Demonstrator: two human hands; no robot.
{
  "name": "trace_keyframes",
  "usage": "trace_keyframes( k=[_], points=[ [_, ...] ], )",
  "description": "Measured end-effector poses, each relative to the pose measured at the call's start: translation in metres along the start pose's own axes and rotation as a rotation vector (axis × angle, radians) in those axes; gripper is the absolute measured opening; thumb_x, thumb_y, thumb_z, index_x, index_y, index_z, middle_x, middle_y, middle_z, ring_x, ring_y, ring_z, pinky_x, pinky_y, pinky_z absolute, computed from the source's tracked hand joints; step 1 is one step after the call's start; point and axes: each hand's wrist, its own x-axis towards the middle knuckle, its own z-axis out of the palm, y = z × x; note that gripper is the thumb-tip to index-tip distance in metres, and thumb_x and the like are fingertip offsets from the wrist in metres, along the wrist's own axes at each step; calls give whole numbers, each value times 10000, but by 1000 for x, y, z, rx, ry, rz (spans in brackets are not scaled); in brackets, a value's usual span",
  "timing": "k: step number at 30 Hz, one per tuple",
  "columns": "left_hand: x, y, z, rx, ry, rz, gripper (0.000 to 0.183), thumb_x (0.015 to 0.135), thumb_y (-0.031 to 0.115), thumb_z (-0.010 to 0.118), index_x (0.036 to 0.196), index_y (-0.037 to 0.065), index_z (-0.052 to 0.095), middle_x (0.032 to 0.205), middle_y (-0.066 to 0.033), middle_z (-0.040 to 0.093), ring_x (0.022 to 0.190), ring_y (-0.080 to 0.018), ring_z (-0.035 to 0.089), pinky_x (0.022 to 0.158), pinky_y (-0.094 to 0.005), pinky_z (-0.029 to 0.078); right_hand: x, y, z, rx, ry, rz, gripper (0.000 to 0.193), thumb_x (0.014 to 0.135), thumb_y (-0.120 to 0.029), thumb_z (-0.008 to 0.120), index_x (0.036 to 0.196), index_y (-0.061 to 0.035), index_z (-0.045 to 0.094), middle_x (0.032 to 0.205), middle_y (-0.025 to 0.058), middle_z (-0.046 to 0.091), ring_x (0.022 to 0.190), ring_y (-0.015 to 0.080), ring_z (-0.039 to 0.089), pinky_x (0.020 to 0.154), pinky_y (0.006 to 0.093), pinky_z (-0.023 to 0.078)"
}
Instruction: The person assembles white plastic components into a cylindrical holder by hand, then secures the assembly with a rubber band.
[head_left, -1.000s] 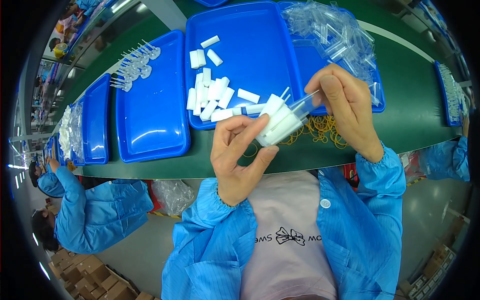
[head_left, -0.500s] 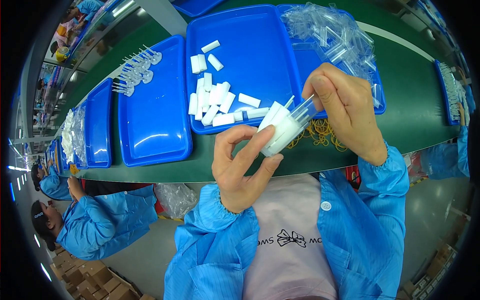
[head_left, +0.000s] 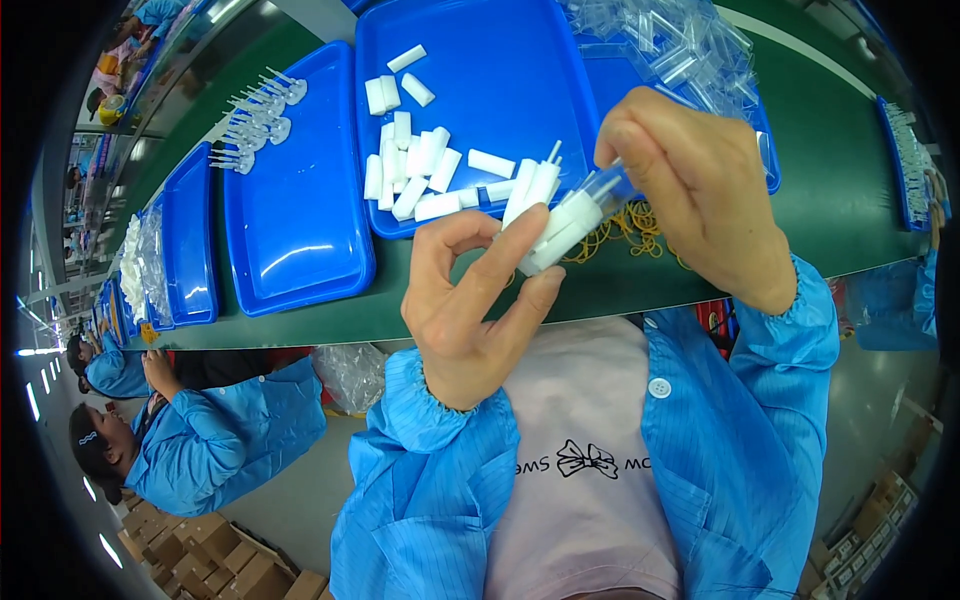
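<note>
Several white block-shaped pieces [head_left: 560, 236] are bunched together and tilted, pinched between the thumb and fingers of my left hand [head_left: 462, 300]. A thin white stem sticks up from one of them. My right hand [head_left: 700, 190] is closed on a clear plastic sleeve [head_left: 606, 186] at the upper right end of the bunch. Its fingertips partly hide the sleeve. Behind my left hand, loose white blocks [head_left: 432, 152] lie in the near left part of a blue tray [head_left: 480, 60].
Clear plastic sleeves [head_left: 690, 60] pile up in another tray at the far right. Yellow rubber bands [head_left: 640, 225] lie on the green table [head_left: 820, 230] beneath my hands. A left-hand blue tray [head_left: 300, 220] holds clear stemmed parts [head_left: 255, 120]. A co-worker [head_left: 190, 440] sits at the left.
The clear sleeve, which surrounded the white pieces, has slid toward the upper right with my right hand, leaving more of them bare. My left hand has moved slightly left and up.
</note>
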Motion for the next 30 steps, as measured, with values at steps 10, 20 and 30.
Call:
trace_keyframes(
  k=[10, 20, 30],
  points=[
    [-3, -8, -1, -53, 16, -20, 474, 611, -6, 772, 1071, 72, 682, 985, -104, 532, 858, -213, 555, 735, -303, 494, 0, 3, -12, 606, -188, 310, 184, 911, -178, 534, 948, -25, 629, 791, 83, 598, 721, 172, 573, 653, 296, 462],
    [-5, -19, 13, -556, 156, -220, 658, 659, -12, 755, 1259, -24, 487, 1114, -116, 527, 990, -216, 569, 848, -328, 478, -10, 16, -2, 600, 101, 258, 135, 824, -98, 652, 924, -10, 635, 894, 63, 621, 873, 136, 579, 779, 271, 453],
    [-6, -28, 25, -1103, 56, -577, 444, 830, 90, 683, 1215, -36, 503, 1126, -149, 611, 1032, -200, 588, 882, -317, 470, -20, 3, 9, 386, 244, 125, 131, 719, -33, 726, 818, -39, 640, 845, 64, 636, 872, 196, 593, 796, 302, 444]
  ],
)
